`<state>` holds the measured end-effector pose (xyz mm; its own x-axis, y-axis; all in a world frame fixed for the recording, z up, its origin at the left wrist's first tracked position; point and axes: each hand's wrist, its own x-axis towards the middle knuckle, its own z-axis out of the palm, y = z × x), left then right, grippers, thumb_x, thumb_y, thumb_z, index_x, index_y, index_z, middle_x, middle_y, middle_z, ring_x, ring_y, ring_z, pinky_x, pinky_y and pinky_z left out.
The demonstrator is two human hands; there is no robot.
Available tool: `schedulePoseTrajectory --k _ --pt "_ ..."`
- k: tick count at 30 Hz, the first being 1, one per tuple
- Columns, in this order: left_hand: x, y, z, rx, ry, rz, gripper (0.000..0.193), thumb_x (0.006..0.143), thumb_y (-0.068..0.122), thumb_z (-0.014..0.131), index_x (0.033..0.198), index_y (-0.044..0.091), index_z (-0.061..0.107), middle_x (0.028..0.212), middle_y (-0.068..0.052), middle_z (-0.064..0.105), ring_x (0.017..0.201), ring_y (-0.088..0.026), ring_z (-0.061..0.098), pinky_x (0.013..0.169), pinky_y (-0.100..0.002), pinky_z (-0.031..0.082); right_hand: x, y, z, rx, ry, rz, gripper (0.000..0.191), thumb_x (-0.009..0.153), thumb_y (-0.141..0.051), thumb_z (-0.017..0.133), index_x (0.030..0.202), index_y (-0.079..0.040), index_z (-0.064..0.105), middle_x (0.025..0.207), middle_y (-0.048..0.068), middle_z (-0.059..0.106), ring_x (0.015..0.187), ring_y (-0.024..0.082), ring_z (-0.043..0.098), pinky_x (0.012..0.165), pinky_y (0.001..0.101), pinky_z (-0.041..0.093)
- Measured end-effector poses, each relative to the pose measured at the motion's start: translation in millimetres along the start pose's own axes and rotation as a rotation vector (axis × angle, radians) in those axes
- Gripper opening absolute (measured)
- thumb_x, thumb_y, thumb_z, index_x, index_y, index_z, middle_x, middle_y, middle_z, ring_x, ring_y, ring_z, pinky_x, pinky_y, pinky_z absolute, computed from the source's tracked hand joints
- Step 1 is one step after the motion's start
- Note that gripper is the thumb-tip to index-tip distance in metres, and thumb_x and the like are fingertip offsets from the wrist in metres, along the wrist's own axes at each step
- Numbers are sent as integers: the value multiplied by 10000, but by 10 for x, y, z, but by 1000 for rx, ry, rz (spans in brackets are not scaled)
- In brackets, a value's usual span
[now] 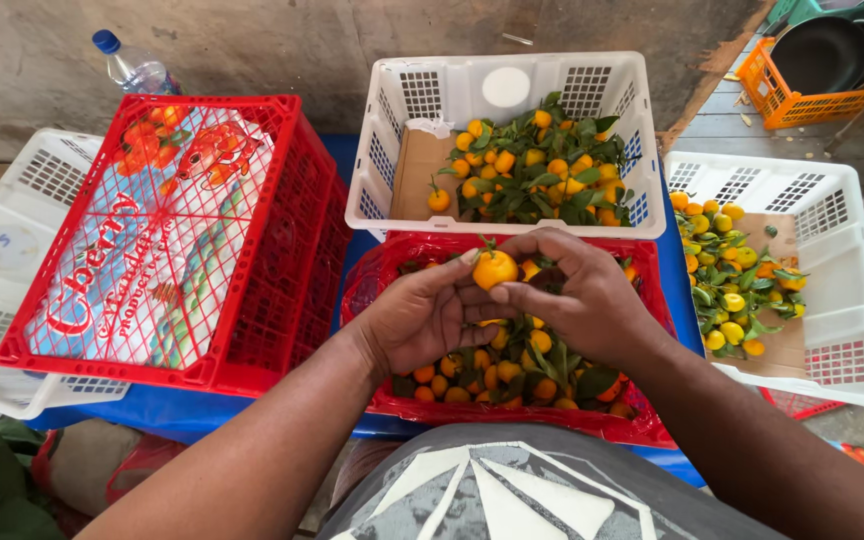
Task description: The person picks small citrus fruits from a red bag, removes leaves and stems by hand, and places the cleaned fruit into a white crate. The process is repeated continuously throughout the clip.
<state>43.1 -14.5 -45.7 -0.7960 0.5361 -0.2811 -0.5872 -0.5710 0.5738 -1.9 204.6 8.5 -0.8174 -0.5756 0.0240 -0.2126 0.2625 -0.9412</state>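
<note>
A small orange mandarin point(494, 269) with a short green stem is pinched between the fingertips of my left hand point(420, 315) and my right hand point(582, 295). Both hands hover over a red crate point(512, 425) lined with red plastic, filled with mandarins and green leaves. Behind it a white basket point(502, 85) holds more leafy mandarins on a cardboard liner.
An upturned red crate point(167, 240) with a printed sheet inside rests on a white basket point(12, 250) at left. Another white basket point(832, 290) with mandarins stands at right. A water bottle point(132, 68) stands behind; an orange basket point(802, 100) with a dark pan sits far right.
</note>
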Motion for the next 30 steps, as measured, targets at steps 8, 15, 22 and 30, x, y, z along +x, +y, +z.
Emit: schedulePoseTrajectory --k 8,15,22,30 --pt "-92 5 150 -34 -60 77 328 1049 217 583 1341 69 607 1206 -57 709 1091 -153 676 993 -369 512 -92 -24 -44 107 -47 -103 363 859 -94 766 1206 -49 668 1291 40 573 1213 141 612 968 300 567" --pt "-110 69 236 -82 -124 115 344 1068 193 586 1373 32 585 1245 -76 698 1127 -168 661 1010 -362 505 -90 -56 -128 395 -99 -47 399 857 -60 745 1249 -21 683 1333 68 580 1221 157 615 996 312 557" --pt "-128 104 269 -27 -113 94 329 1057 208 592 1340 41 597 1178 -66 704 1084 -161 669 971 -353 516 -38 -118 -183 209 -61 -148 228 920 -78 693 1127 -1 749 1211 76 667 1179 136 632 982 244 524" --pt "-122 114 219 119 24 82 266 1039 212 658 1242 41 628 1038 -29 698 950 -114 676 868 -298 542 -15 -83 -165 142 -57 -13 208 889 -86 714 1068 12 756 929 20 672 787 44 630 674 215 520"
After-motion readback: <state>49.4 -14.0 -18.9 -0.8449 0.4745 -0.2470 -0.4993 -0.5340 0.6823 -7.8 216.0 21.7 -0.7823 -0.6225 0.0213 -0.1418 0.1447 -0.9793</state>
